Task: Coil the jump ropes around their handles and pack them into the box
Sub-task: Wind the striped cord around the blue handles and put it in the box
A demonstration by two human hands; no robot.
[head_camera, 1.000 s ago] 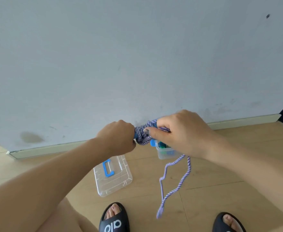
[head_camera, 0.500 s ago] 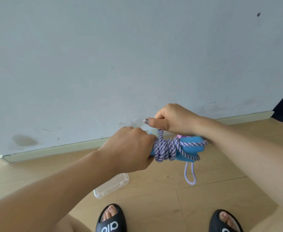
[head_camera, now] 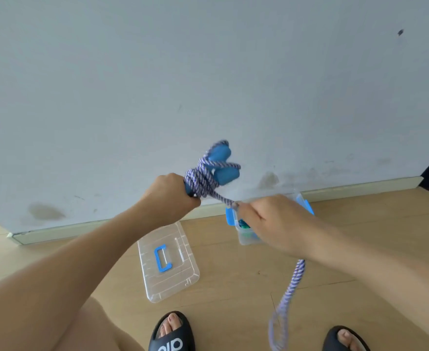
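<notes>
Comparing with half a second back, I note:
Right hand (head_camera: 271, 221): dropped to 4 o'clock of the handles (head_camera: 222, 164), pinching the rope (head_camera: 203, 178) taut.
Left hand (head_camera: 169, 196): fist clamps the handles.
Box (head_camera: 246, 236): open — something green inside.
Lid (head_camera: 167, 262): back in view.

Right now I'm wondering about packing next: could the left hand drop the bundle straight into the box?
Probably yes: the box is open, its lid aside. But the right hand hovers over it, pulling rope taut from the left hand.

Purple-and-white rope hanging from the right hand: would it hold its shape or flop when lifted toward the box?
Probably floppy: the rope droops from the right hand in a slack loop. Its twisted weave likely grips itself, since coils stay stacked on the blue handles in the left hand.
</notes>
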